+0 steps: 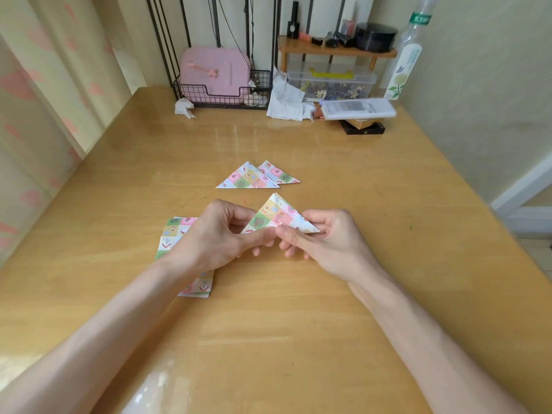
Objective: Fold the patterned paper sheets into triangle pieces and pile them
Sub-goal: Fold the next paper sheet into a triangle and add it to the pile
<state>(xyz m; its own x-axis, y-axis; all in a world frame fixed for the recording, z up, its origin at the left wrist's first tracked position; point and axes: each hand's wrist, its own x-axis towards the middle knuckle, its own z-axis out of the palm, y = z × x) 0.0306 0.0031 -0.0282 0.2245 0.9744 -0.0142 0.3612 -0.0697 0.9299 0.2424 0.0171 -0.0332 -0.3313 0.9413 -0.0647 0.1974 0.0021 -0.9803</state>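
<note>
A patterned paper triangle [276, 215] is held just above the wooden table [298, 324], apex pointing away from me. My left hand [218, 234] pinches its lower left edge. My right hand [322, 237] pinches its lower right corner, thumb on top. Two folded triangles [254, 178] lie overlapping on the table just beyond the hands. A stack of unfolded patterned sheets [176, 231] lies flat under my left wrist, partly hidden by the forearm.
At the table's far edge stand a wire basket with a pink case [215, 76], crumpled tissues [286, 100], a clear plastic box [331, 80] under a small wooden shelf, a white remote [358, 109] and a tall bottle [409, 52]. A curtain hangs on the left.
</note>
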